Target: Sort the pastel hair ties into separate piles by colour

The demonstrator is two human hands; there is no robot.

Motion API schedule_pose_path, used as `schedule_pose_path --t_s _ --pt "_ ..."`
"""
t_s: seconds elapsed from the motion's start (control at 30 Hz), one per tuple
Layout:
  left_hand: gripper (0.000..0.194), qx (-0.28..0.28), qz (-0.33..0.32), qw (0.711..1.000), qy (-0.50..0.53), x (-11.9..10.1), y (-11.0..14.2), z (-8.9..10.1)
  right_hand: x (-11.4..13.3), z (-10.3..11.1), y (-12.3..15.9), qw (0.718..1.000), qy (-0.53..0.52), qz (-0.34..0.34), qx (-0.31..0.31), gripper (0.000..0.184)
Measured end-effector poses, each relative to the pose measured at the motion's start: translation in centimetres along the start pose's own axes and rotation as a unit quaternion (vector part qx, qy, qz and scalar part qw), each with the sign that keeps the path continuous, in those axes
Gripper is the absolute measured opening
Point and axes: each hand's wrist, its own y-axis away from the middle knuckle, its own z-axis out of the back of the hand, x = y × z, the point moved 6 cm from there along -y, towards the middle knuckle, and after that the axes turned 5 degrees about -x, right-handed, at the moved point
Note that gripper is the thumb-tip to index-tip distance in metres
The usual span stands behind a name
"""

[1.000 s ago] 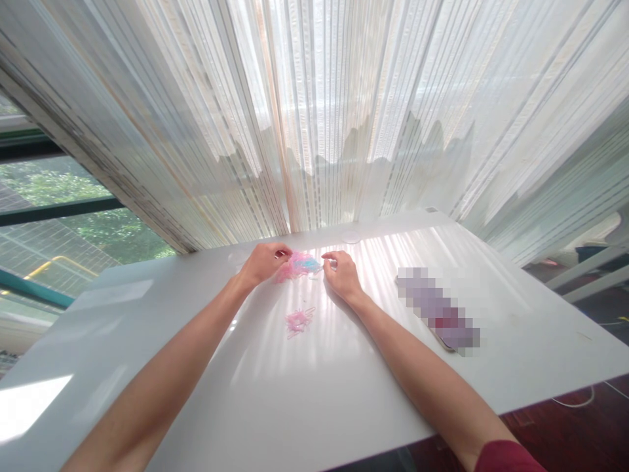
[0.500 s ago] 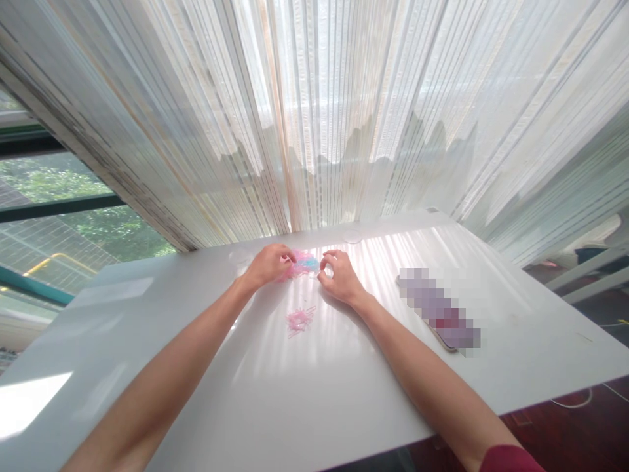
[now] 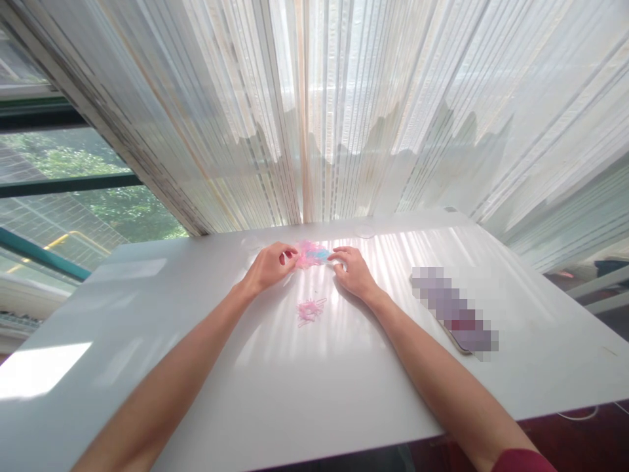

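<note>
A pink pile (image 3: 309, 312) is set apart, while a pink-and-blue heap (image 3: 318, 255) is flanked by the left hand (image 3: 268, 267), grip unclear, and the part-open, seemingly empty right hand (image 3: 357, 273).

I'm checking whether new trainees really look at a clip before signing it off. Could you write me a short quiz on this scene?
1. True or false: the small pink pile lies nearer the camera than the pink and blue pile.
2. What hangs beyond the far edge of the white table?
A) a mirror
B) a striped sheer curtain
C) a bookshelf
3. Fill in the blank: the blue pieces lie nearer the person's ____ than the other hand.

Key: 1. true; 2. B; 3. right hand
</note>
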Motion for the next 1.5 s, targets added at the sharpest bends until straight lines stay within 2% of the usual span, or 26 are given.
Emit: schedule_pose_path --t_s 0.17,0.27,0.33,0.43,0.53,0.6,0.67,0.83,1.03,1.3,1.5 --pt "0.031 -0.002 0.035 0.999 0.017 0.6 3.7 0.1 -0.1 0.6 -0.1 0.999 0.004 -0.045 -0.016 0.029" --pt "0.034 0.022 0.027 0.998 0.049 -0.1 5.4 0.0 0.6 0.8 0.1 0.998 0.01 -0.062 0.01 0.029" --pt "0.032 0.064 0.003 0.995 0.078 -1.0 6.4 -0.3 1.4 0.8 0.4 0.996 0.011 -0.062 0.056 0.027" --pt "0.03 0.123 -0.065 0.985 0.105 -2.6 8.0 -0.7 3.3 1.1 1.2 0.987 0.002 -0.044 0.158 0.016" --pt "0.025 0.133 -0.127 0.976 0.114 -3.8 9.4 -0.9 5.4 1.5 2.7 0.969 -0.017 -0.022 0.247 0.015" --pt "0.018 0.129 -0.134 0.975 0.122 -4.1 10.0 -1.0 6.7 1.4 4.0 0.951 -0.024 0.0 0.308 0.022" --pt "0.014 0.128 -0.129 0.974 0.136 -4.4 10.5 -1.1 7.6 1.0 5.2 0.939 -0.023 0.016 0.344 0.02" --pt "0.01 0.123 -0.119 0.969 0.177 -4.7 11.0 -0.9 8.4 0.9 6.7 0.937 -0.035 0.029 0.346 0.011" --pt "0.01 0.114 -0.083 0.975 0.173 -3.8 11.4 -1.1 9.2 1.6 7.4 0.912 -0.069 0.007 0.404 0.013" --pt "0.019 0.077 -0.14 0.983 0.085 -3.7 10.9 -0.4 8.1 3.0 5.9 0.947 -0.016 0.041 0.318 0.013" --pt "0.037 0.138 -0.172 0.974 0.058 -5.1 11.4 -0.9 7.6 2.3 6.3 0.943 0.005 0.048 0.329 0.015"
